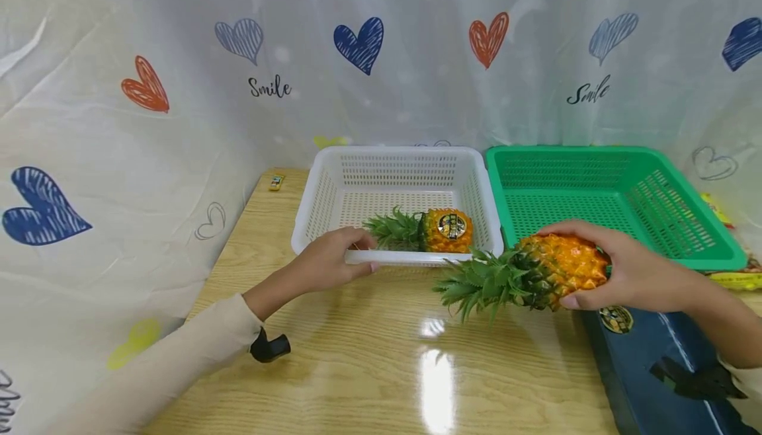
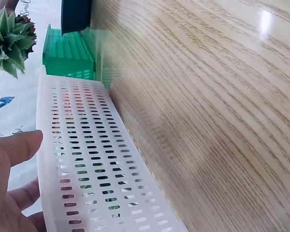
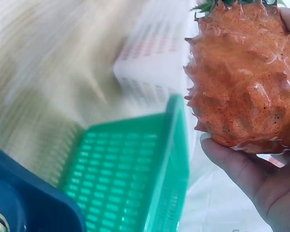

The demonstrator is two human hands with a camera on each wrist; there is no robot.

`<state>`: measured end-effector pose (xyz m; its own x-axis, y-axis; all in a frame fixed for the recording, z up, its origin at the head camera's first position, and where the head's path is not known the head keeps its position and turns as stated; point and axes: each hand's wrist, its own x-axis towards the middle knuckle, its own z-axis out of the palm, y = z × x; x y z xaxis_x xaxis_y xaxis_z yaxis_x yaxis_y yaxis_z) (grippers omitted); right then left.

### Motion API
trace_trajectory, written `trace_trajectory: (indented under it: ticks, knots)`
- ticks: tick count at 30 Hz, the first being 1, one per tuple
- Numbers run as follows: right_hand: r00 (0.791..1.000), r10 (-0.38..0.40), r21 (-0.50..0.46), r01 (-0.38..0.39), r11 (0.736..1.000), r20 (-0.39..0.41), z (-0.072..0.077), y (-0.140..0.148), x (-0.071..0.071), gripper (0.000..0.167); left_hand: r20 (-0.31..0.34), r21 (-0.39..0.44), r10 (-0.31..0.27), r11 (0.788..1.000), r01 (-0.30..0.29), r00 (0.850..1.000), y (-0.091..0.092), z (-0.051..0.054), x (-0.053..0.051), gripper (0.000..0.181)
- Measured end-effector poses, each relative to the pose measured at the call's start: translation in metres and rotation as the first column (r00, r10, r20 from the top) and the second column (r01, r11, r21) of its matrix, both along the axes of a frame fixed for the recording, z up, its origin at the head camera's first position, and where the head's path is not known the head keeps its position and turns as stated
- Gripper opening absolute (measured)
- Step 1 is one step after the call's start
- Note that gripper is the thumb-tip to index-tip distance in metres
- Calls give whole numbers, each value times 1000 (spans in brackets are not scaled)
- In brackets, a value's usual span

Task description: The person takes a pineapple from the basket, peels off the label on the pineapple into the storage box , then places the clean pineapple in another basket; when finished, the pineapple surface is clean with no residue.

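The right hand [image 1: 631, 270] is clamped round 1 pineapple [image 1: 568, 266] above the desk [image 1: 351, 355]; the left hand [image 1: 330, 260] pinches the white basket's near rim [image 1: 417, 258]. A loose grip could drop the glossy fruit; too low a pass could snag its leaves [image 1: 485, 279] there.

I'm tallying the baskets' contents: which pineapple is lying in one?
The labelled pineapple, on its side in the white basket, its round label showing. The other pineapple is held in the right hand.
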<state>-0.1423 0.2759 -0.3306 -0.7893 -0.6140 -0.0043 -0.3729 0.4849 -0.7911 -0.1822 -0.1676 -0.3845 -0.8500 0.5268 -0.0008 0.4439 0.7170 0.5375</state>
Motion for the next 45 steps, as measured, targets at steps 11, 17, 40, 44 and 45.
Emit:
trace_trajectory:
  ticks: [11,17,40,44,45]
  knots:
    - [992,-120,126,123,984,-31,11,18,-16,86,22,-2,3,1000,-3,1000,-3,-3,-5,29]
    - [986,-155,113,161,980,-65,14,30,-29,85,32,2,15,1000,-15,999,-4,-5,-7,26]
    - [974,-218,198,225,954,-56,14,81,-85,75,56,31,13,999,-15,998,-5,-6,-7,20]
    - [963,-255,268,268,925,-84,14,89,-93,76,65,30,17,999,-19,998,-5,-7,-7,21]
    - [959,-265,290,282,915,-97,14,91,-95,77,66,31,18,999,-20,998,-5,-7,-7,21]
